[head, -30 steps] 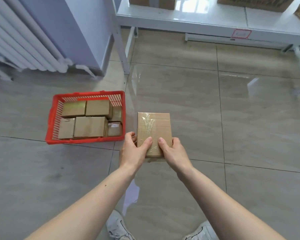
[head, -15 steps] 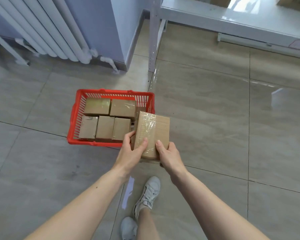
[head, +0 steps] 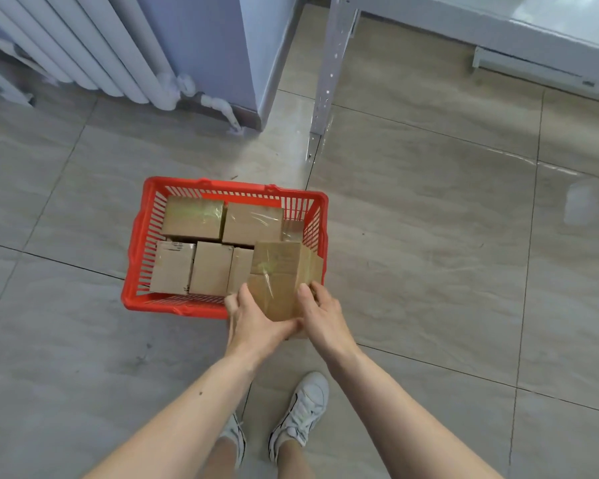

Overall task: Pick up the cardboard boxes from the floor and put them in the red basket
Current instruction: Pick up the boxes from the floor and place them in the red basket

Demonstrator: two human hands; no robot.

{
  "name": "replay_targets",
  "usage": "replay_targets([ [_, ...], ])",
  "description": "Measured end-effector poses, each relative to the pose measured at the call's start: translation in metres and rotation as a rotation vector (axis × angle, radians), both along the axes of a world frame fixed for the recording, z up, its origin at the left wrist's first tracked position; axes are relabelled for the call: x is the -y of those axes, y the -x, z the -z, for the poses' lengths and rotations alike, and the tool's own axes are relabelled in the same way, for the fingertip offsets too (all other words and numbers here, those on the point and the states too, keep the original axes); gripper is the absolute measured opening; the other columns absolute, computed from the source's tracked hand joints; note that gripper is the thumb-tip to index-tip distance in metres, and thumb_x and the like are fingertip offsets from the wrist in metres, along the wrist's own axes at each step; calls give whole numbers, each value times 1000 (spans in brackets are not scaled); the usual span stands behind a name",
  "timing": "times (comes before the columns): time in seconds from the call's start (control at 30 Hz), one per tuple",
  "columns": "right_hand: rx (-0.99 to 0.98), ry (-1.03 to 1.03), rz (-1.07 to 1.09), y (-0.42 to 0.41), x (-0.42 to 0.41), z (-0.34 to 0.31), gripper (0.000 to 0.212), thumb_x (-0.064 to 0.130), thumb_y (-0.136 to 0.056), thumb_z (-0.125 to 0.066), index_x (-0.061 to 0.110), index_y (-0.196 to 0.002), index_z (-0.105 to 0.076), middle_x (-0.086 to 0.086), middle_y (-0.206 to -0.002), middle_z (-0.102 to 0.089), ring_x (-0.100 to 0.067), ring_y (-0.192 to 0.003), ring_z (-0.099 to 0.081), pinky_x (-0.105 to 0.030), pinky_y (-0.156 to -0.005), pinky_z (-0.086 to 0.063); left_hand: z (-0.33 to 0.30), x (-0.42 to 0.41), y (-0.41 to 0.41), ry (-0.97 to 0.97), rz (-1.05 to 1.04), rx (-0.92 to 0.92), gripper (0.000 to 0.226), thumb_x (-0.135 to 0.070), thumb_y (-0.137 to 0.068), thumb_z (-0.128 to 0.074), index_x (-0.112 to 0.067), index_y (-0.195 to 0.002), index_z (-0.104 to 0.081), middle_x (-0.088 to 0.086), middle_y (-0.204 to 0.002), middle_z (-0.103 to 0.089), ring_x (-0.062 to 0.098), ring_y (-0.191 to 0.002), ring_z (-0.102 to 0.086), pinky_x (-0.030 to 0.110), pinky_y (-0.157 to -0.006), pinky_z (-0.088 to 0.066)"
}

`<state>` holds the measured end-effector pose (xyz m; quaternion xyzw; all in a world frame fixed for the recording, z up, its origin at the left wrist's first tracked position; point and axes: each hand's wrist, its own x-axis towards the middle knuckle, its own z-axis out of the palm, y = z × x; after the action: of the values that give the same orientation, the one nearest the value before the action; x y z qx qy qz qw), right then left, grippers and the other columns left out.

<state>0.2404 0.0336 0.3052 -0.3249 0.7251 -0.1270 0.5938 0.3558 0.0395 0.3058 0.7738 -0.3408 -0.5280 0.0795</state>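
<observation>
Held box: a taped cardboard box (head: 280,275) is gripped at its near end by both hands, over the near right corner of the red basket (head: 142,236).
Left hand (head: 253,316): thumb curled onto the top face, fingers hidden beneath.
Right hand (head: 320,314): thumb on top, fingers wrapped round the right side.
Handling: judged light and stiff; the glossy tape looks slippery, so bare cardboard edges are better held.
</observation>
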Motion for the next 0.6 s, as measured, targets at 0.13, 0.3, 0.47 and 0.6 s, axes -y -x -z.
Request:
replay_targets([
  [0.13, 74, -75, 125, -12, 11, 15, 73, 62, -85, -43, 19, -144, -44, 0, -142, -55, -18, -130, -53, -36, -105, -47, 10, 10, -17, -32, 46, -52, 127, -41, -42, -95, -21, -147, -27, 2, -140, -35, 19, -128, -46, 34, -106, -43],
  [0.3, 88, -100, 243, -21, 23, 24, 28, 33, -102, -45, 26, -128, -49, 4, -122, -63, -9, -100, -61, -14, -62, -43, 22, 31, -39, -70, 56, -259, 87, -16, -59, -89, -23, -132, -41, -11, -112, -63, 6, -104, -63, 25, -90, -52],
  [0.47, 21, -92, 321, -33, 38, 45, 40, 33, -99, -49, 20, -138, -46, -6, -139, -51, -16, -112, -57, -30, -91, -53, 42, 50, -45, -116, 132, -358, 85, -10, -66, -77, -32, -135, -34, -11, -122, -60, 8, -113, -60, 32, -99, -51],
  [0.6, -129, -128, 238, -30, 53, 70, 56, 38, -99, -46, 18, -150, -34, -8, -149, -28, -19, -112, -46, -29, -97, -36, 71, 62, -32, -110, 165, -325, 87, 0, -73, -55, -29, -150, -26, 0, -143, -46, 19, -126, -52, 39, -105, -47],
])
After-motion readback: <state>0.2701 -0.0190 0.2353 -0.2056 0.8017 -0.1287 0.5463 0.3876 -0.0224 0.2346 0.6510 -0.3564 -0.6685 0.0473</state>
